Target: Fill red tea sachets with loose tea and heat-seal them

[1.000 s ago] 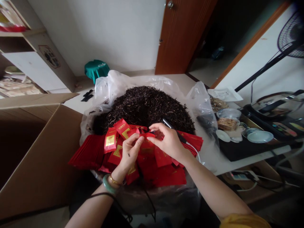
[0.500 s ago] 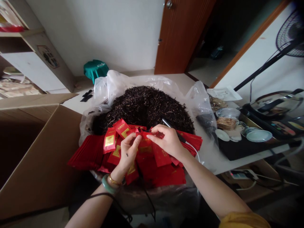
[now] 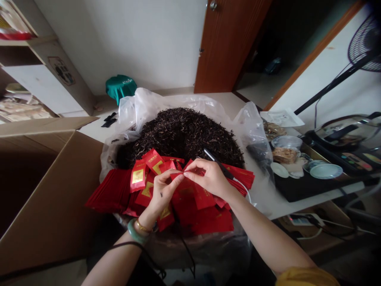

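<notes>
Close together over a heap of red packets, my two hands pinch a small red tea packet (image 3: 176,175) between thumbs and index fingers. Most of that packet is hidden by the fingers. My left hand (image 3: 163,188) holds its left part; a jade bangle and a gold bracelet circle that wrist. My right hand (image 3: 210,176) grips the right part, its thumb almost touching the left fingertips. Under and around both hands lie several red packets (image 3: 138,177) with gold labels. Just beyond them rises a big mound of dark loose tea leaves (image 3: 166,129) in a clear plastic bag (image 3: 143,103).
At the left stands an open cardboard box (image 3: 56,190). A dark device (image 3: 218,163) with a white cable rests on packets near my right hand. To the right, small dishes (image 3: 326,171) and a lidded pan (image 3: 345,131) sit on a table. A fan (image 3: 364,43) stands behind.
My fingertips have come closer together along the packet's edge, so less red shows between them. The heap and the bag look the same.
</notes>
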Demonstrator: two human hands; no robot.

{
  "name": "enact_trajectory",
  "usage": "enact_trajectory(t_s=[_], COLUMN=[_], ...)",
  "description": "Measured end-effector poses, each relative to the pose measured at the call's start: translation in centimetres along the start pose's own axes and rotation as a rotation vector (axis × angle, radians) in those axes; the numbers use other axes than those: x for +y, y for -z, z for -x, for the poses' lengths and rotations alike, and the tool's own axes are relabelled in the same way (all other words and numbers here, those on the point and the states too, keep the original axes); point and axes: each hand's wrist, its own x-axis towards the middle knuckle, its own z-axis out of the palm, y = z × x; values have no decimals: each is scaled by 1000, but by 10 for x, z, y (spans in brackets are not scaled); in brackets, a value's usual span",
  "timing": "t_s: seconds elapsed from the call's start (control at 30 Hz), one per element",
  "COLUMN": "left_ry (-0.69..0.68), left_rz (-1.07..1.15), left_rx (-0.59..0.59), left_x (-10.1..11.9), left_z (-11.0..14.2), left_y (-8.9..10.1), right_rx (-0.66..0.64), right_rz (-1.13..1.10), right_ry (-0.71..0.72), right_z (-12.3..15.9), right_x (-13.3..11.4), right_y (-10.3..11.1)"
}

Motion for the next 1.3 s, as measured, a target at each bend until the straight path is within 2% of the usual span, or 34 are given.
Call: enact_trajectory(t_s=[0.13, 0.4, 0.53, 0.7, 0.77, 0.97, 1.1, 1.2, 1.3], left_ry=[-47, -31, 49, 236, 280, 330, 379, 447, 501], left_rz=[-8, 7, 30, 160, 194, 225, 246, 332, 406], left_rx=[-33, -78, -130, -303, -329, -204, -156, -126, -107], left_x=[0, -2, 1, 9, 11, 3, 1, 0, 0], left_z=[0, -1, 0, 4, 6, 6, 4, 4, 4], left_y=[1, 2, 2, -1, -3, -5, -5, -6, -7], right_rx=[-18, -110, -69, -34, -48, -101, -110, -28, 134], right_rz=[-3, -64, -66, -74, -58, 40, 71, 157, 497], right_ry=[32, -81, -52, -29, -19, -24, -6, 4, 18], right_z=[0, -1, -1, 2, 3, 0, -3, -9, -13], right_x=[-4, -4, -5, -9, -9, -1, 2, 14, 44], right_y=[3, 8, 10, 6, 4, 4, 12, 29, 51])
